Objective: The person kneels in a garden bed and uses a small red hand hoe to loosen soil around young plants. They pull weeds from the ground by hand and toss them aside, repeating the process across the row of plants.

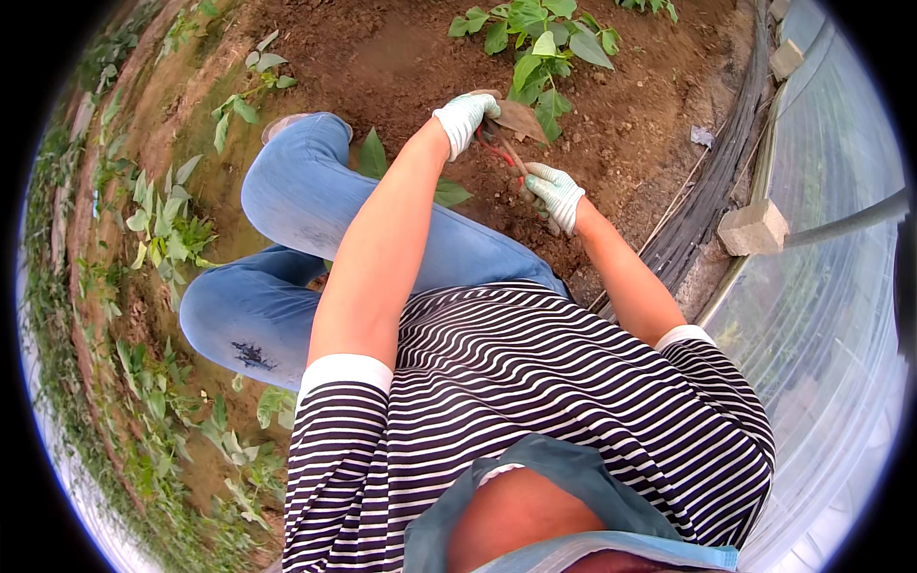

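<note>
My left hand (467, 123), in a white and pale green work glove, grips the head end of a hand tool with a flat, soil-coloured blade (521, 120), probably a small hoe. In a matching glove, my right hand (555, 195) is closed around the lower end of its thin handle (511, 152). Something red (491, 148) runs along the handle; its kind is unclear. The tool is held over loose brown soil (401, 54). Just beyond the blade stands a leafy green plant (548, 54), and a few leaves (374, 155) show between my left forearm and my bent leg.
Rows of leafy plants (168, 222) grow at the left. Along the right run a black plastic strip (706, 168) and a clear plastic sheet wall (824, 172). A concrete block (754, 228) sits at a pole's foot. A scrap of litter (702, 136) lies on the soil.
</note>
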`<state>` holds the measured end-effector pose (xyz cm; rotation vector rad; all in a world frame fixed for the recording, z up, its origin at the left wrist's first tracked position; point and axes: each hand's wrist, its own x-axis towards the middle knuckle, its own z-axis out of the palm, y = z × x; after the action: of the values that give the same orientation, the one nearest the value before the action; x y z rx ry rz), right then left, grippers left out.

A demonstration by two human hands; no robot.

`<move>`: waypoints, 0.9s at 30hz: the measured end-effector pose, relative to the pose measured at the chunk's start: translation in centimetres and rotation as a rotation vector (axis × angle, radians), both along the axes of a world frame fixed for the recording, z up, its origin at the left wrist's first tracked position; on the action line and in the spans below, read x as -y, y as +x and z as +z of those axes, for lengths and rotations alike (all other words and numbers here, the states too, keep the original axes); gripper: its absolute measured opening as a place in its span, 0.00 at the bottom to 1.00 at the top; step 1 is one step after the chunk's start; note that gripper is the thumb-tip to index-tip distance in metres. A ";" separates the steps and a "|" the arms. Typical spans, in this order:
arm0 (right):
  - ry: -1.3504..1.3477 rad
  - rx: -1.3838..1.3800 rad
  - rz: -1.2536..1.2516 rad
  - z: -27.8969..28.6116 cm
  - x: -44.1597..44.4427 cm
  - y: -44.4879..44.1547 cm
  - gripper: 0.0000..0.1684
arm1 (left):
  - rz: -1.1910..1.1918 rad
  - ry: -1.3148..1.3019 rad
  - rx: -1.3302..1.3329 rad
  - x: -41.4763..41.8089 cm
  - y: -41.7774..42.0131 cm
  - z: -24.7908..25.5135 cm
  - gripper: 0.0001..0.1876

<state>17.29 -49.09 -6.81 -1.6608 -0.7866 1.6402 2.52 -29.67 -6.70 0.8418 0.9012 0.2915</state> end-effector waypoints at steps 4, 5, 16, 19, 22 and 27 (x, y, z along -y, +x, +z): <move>-0.196 0.089 0.095 -0.3 3.7 4.8 0.15 | -0.109 0.034 -0.109 -0.9 0.9 -0.7 0.27; -0.190 0.259 0.116 -1.5 5.1 6.2 0.14 | -0.134 0.155 -0.169 -0.8 1.1 -1.0 0.27; 0.547 0.986 0.053 3.2 4.1 0.3 0.17 | -0.236 0.557 -0.348 -0.7 0.9 -2.6 0.29; 0.618 1.099 0.138 4.2 2.9 -1.0 0.15 | -0.271 0.561 -0.358 -0.5 1.0 -2.2 0.28; 0.401 1.159 0.298 4.7 2.3 -1.1 0.14 | -0.258 0.592 -0.367 -0.4 1.1 -2.0 0.29; 0.257 1.178 0.407 5.2 1.4 -1.3 0.12 | -0.223 0.572 -0.351 -0.2 0.8 -2.3 0.31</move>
<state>15.97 -50.44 -1.62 -2.3013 -1.8825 0.5521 3.28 -29.44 -9.04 1.5469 1.0542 0.2100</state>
